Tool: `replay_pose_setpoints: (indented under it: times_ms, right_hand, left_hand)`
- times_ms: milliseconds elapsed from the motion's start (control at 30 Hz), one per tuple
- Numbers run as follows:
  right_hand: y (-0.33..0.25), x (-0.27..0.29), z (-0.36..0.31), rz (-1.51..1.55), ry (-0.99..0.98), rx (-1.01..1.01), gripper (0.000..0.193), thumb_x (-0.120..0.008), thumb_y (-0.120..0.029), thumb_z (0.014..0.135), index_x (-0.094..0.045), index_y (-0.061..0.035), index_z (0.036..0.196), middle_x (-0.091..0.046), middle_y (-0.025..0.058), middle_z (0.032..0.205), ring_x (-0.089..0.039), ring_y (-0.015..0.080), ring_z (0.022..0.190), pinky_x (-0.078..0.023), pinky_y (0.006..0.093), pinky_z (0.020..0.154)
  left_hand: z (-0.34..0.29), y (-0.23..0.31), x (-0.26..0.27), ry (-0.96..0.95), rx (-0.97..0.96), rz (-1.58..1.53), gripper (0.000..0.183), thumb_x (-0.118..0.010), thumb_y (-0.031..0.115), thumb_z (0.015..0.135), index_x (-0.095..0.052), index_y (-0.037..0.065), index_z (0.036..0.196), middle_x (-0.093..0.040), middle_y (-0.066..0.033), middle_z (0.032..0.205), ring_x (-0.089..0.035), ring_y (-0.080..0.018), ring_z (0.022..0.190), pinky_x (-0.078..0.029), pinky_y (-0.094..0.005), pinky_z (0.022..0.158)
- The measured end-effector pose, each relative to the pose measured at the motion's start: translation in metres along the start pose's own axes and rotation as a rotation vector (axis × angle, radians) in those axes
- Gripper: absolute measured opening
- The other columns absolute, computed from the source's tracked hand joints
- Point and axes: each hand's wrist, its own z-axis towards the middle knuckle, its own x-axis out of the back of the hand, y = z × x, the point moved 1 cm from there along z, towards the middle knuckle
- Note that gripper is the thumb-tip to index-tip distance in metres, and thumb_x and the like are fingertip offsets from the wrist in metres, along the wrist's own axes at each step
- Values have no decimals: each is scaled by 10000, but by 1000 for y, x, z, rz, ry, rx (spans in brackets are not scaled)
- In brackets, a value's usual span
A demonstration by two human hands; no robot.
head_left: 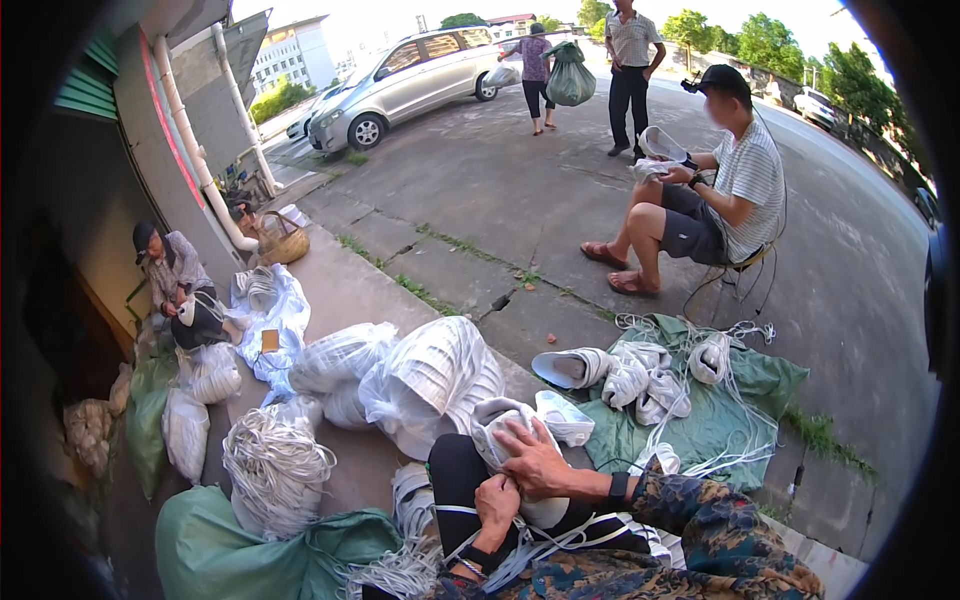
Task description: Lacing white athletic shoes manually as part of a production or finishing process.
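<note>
A pale shoe rests against my dark-trousered lap. My right hand holds it, with the fingers over its upper. Just below and to the left, my left hand is closed in a pinch by the shoe's lower side. What those fingers grip is hidden. White laces trail across my lap under both hands. Beyond the right hand lies another white shoe. Stacked white shoes in clear plastic stand in front of me to the left.
Several shoes and loose laces lie on a green sheet at right. A lace bundle and green sack sit at left. One person sits on a stool holding a shoe; another sits at far left.
</note>
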Motion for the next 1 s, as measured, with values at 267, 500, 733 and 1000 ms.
replay_pose_setpoints:
  times_ms: [267, 500, 733, 1000]
  right_hand:
    - [0, 15, 8, -221, -69, 211, 268, -648, -231, 612, -662, -119, 856, -383, 174, 1296, -272, 388, 1268, -176, 674, 949]
    - [4, 21, 9, -190, -29, 309, 196, -592, -249, 698, -664, -104, 809, -408, 174, 1280, -287, 377, 1258, -197, 644, 963]
    - [11, 8, 8, -133, -27, 193, 229, -596, -301, 709, -653, -95, 793, -422, 172, 1253, -293, 356, 1260, -193, 641, 963]
    - [8, 1, 17, -150, -281, 85, 210, -586, -291, 738, -645, -161, 892, -373, 107, 1308, -231, 324, 1296, -124, 649, 985]
  left_hand:
    - [2, 32, 36, 95, -479, 287, 316, -623, 171, 716, -518, 67, 995, -567, -168, 857, -576, -359, 814, -462, -451, 672]
    - [22, 35, 51, -215, -444, 548, 257, -613, 209, 692, -521, 63, 882, -571, -164, 790, -580, -370, 795, -459, -467, 663]
    - [21, 22, 55, -240, -580, 379, 230, -610, 190, 700, -522, 51, 860, -570, -152, 732, -581, -351, 742, -454, -449, 648]
    - [6, 13, 49, -61, -627, 321, 142, -596, 170, 718, -525, 51, 749, -542, -140, 668, -567, -334, 658, -441, -440, 572]
